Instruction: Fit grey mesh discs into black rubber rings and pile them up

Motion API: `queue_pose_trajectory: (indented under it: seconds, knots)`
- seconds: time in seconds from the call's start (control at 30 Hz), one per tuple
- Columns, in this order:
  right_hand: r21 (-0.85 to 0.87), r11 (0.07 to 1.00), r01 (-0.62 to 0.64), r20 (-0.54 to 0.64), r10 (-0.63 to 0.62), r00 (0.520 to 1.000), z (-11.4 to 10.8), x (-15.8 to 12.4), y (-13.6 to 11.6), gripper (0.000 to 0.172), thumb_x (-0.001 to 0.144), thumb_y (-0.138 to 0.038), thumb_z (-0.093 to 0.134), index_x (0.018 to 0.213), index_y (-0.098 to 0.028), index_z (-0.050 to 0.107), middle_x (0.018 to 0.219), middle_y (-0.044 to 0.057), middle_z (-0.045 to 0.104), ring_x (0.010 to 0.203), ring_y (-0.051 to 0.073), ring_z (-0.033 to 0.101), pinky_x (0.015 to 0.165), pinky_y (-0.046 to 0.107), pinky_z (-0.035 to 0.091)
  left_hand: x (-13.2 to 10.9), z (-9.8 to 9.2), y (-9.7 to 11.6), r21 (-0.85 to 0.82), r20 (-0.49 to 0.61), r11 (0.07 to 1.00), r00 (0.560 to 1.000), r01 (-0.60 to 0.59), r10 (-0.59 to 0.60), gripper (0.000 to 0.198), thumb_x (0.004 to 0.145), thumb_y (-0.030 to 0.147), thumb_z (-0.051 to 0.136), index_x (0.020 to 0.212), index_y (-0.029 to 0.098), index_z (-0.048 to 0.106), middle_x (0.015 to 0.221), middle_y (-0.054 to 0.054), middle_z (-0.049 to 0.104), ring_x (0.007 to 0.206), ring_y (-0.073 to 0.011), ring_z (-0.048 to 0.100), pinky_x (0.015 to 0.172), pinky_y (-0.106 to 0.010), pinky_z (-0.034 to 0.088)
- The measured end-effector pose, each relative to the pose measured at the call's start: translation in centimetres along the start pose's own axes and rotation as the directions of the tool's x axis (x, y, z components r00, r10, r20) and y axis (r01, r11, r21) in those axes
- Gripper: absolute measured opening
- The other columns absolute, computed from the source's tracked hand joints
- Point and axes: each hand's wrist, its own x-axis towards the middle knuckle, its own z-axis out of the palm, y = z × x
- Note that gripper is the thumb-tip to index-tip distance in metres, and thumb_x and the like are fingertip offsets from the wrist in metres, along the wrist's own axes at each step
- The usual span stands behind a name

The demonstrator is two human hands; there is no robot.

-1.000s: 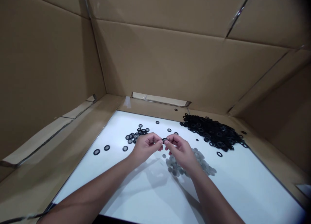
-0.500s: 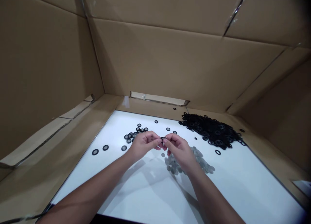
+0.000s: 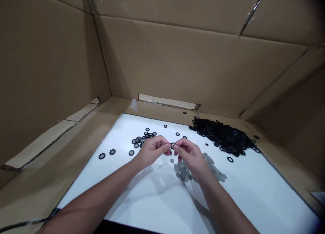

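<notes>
My left hand (image 3: 153,151) and my right hand (image 3: 189,155) meet above a lit white panel (image 3: 152,196), their fingertips pinching a small black ring (image 3: 173,145) from either side. Just beyond my left hand lies a small cluster of black rings with grey centres (image 3: 139,141). Under my right hand's heel is a spread of grey discs (image 3: 185,169), partly hidden by that hand. A large heap of black rings (image 3: 223,137) lies further right. Several single rings, such as one (image 3: 112,152), lie left of my left hand.
Brown cardboard walls (image 3: 177,64) rise behind and on both sides of the panel, with flat cardboard flaps (image 3: 76,132) along its left edge. A few stray rings sit near the back edge. A dark strip (image 3: 122,227) lies along the front edge.
My hands stay together with the ring between their fingertips. The whole view has shifted slightly as my head moved; the rings and discs on the panel have not visibly moved.
</notes>
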Motion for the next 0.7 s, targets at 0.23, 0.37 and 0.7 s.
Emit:
queue_pose_trajectory:
  seconds: [0.23,0.37,0.7]
  knots:
    - [-0.100,0.994,0.044,-0.049,-0.049,0.998,0.1,-0.1,0.7,0.031,0.085,-0.050,0.070,0.080,-0.021,0.061,0.075,0.002,0.060,0.069,0.018,0.058,0.053,0.027,0.049,0.0,0.0,0.4,0.051,-0.004,0.999,1.000,-0.008,0.009,0.031,0.090,0.045,0.068,0.081,0.015,0.066,0.071,-0.004,0.072,0.069,-0.0160,0.071,0.070,-0.028,0.059]
    - [-0.095,0.995,0.042,-0.061,-0.048,0.997,0.1,-0.2,0.3,0.032,0.085,-0.052,0.070,0.080,-0.021,0.062,0.074,0.001,0.061,0.067,0.017,0.058,0.054,0.028,0.049,0.0,0.2,0.5,0.021,0.030,1.000,0.999,0.022,-0.023,0.030,0.086,0.043,0.073,0.084,0.014,0.067,0.076,-0.005,0.074,0.073,-0.0174,0.072,0.071,-0.030,0.060]
    - [-0.146,0.988,0.042,0.052,-0.034,0.998,-0.7,-0.4,-0.9,0.028,0.087,-0.047,0.067,0.080,-0.021,0.064,0.073,0.001,0.062,0.060,0.015,0.054,0.052,0.026,0.042,0.0,0.0,0.2,0.035,-0.001,0.999,0.999,0.038,-0.038,0.021,0.083,0.034,0.077,0.084,0.014,0.071,0.078,-0.005,0.075,0.075,-0.0164,0.071,0.074,-0.030,0.060]
